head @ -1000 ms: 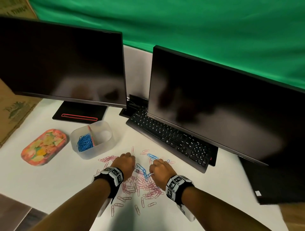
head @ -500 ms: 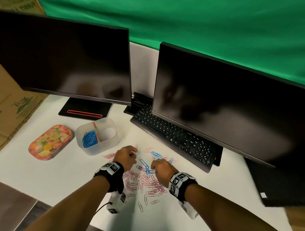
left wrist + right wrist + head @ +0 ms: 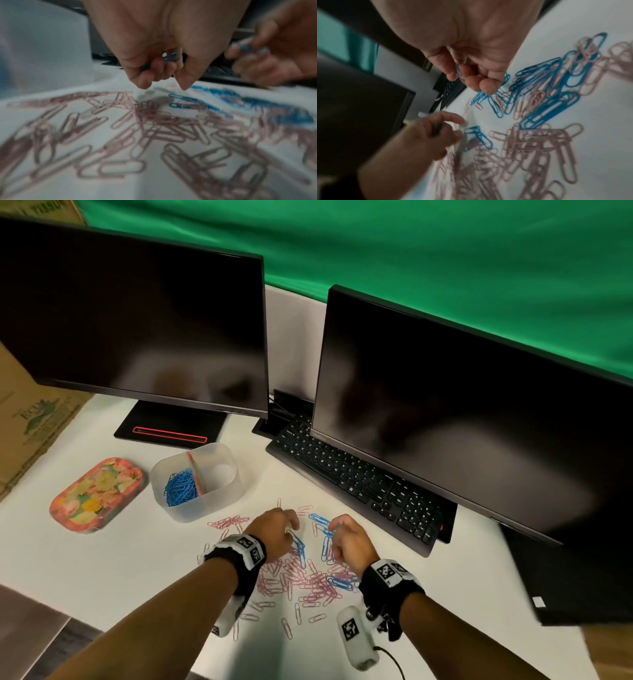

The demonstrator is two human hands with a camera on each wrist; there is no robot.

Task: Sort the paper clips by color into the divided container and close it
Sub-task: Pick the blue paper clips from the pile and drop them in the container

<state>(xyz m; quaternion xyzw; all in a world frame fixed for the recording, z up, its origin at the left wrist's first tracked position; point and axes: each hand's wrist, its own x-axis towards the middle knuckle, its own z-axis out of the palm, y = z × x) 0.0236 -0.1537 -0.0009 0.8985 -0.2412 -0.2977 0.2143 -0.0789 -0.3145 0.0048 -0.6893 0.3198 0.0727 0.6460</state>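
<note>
Container (image 3: 219, 494) holds blue clips (image 3: 180, 487) in one half only; beside it, left hand (image 3: 274, 534) and right hand (image 3: 346, 539) each pinch blue clips over the mixed pile (image 3: 301, 575) on the worktop (image 3: 102, 563); lid (image 3: 96, 494) off.

The head camera looks forward and down from above the table (image 3: 102, 559), taking in both forearms, the two monitors (image 3: 137, 320) and the keyboard (image 3: 359, 484) at some remove. The left wrist camera sits low and very near, looking along the left hand (image 3: 163, 47) over the scattered paper clips (image 3: 120, 135). The right wrist camera, tilted, looks along the right hand (image 3: 471, 47). All three views share the clip pile; each wrist view also catches the other hand.
</note>
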